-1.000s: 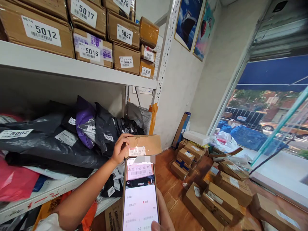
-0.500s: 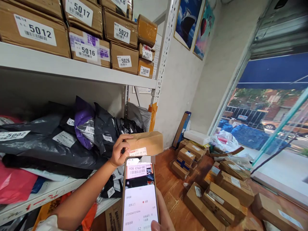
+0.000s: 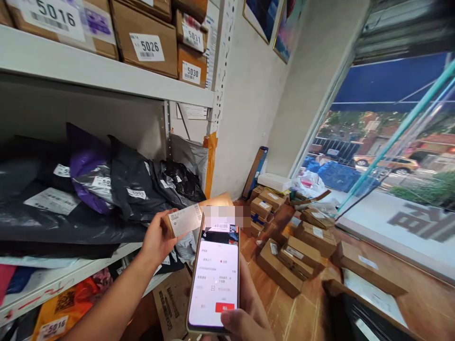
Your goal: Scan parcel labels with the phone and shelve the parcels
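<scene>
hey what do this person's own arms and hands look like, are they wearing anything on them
Both hands are bare: no gloves, rings, watch or wristband show. The left hand leads into a forearm that is uncovered right down to the picture's lower edge, with no sleeve in view. Of the right hand only the palm and thumb show, so its arm cannot be judged.

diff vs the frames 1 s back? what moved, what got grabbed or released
The left hand has turned the small cardboard parcel, so its white label now faces the camera more squarely. The phone in the right hand shows more form and less barcode preview. The view swung right and down. Both grips are unchanged; nothing released.
</scene>
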Demonstrator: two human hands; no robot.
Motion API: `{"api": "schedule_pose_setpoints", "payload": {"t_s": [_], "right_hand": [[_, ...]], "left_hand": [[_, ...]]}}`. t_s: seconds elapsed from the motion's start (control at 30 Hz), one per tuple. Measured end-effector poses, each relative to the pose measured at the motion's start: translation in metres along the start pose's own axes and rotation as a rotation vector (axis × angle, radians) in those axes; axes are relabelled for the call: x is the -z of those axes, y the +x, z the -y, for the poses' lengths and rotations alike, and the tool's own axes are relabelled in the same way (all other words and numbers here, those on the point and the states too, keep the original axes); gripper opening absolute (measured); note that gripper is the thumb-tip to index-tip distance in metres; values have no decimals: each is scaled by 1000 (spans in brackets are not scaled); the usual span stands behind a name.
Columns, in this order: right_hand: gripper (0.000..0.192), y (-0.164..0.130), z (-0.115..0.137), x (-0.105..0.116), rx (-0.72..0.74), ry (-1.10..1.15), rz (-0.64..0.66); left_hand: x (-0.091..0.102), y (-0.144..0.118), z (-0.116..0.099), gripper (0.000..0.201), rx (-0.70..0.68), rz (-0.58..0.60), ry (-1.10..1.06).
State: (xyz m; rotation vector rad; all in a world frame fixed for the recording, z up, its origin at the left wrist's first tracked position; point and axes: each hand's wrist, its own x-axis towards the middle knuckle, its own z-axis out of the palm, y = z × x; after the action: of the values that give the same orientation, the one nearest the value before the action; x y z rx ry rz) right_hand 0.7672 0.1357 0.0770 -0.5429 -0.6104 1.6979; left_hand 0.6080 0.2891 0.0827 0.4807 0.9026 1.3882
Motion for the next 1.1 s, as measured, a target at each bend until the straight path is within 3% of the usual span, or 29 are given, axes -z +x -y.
{"api": "schedule_pose_setpoints", "payload": {"t_s": [0.1,0.2,0.3,0.47,0.57,0.8,0.87,0.97,1.1], "right_hand": [[114,1,5,3,75,-124,-107],[121,6,7,2,147,-209,-214],[114,10,6,4,169,-240,-311],[110,12,2,17,198,-186,-358],[109,14,2,24,199,-199,-418],[137,16,3,29,175,-116,-408],[130,15,3,31,190,-68,-427],[97,12,6,31,205,27,-406],[70,10,10,28,81,85,-307]], "left_hand": [[-1,-17,-5,24,178,-27,-128],[-2,-28,-8,28,194,11,-108],[-2,-34,-6,28,198,46,-64],[-4,-40,-4,36,290,148,-56],[-5,-43,-6,39,307,146,-44],[-3,-41,-7,36,295,144,-29],[-1,-40,-6,34,295,135,-25],[0,-38,-6,32,295,120,-16],[1,-35,-4,32,250,87,6]]}}
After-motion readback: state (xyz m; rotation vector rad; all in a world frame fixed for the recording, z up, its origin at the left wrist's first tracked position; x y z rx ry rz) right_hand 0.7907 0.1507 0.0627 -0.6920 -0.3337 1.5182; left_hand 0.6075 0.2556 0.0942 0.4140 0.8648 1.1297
